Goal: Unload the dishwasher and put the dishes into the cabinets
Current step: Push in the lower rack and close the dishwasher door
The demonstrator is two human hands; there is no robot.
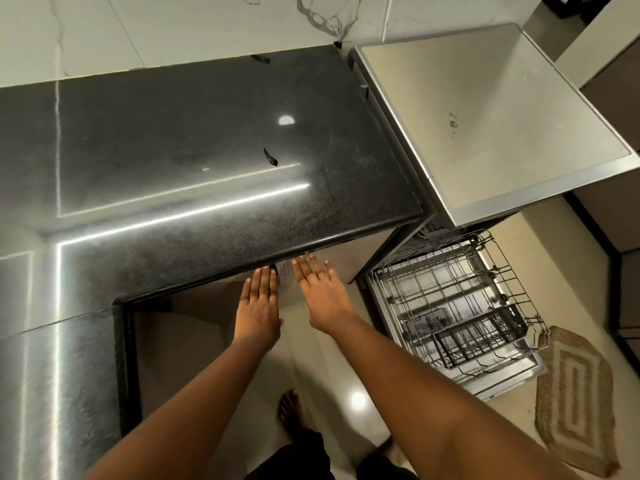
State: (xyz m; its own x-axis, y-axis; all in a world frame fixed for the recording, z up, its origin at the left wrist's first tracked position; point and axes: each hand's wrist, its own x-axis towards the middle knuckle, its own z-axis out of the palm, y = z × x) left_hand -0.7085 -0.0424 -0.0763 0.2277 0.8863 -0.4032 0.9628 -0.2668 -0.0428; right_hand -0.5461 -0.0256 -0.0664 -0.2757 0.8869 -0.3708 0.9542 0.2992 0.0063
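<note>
My left hand (259,303) and my right hand (320,293) reach forward side by side, fingers straight, toward the cabinet front (332,258) under the black counter's edge. Between them shows something pale and blurred; I cannot tell what it is. Neither hand holds anything that I can make out. To the right stands the silver dishwasher (485,126) with its door down and its lower wire rack (450,299) pulled out. The rack holds a dark cutlery basket (481,337) and no dishes that I can see.
The black granite counter (207,161) wraps around in an L at the left, with a small dark scrap (270,157) on it. A woven mat (571,393) lies on the tiled floor right of the dishwasher door. My bare foot (289,407) stands below.
</note>
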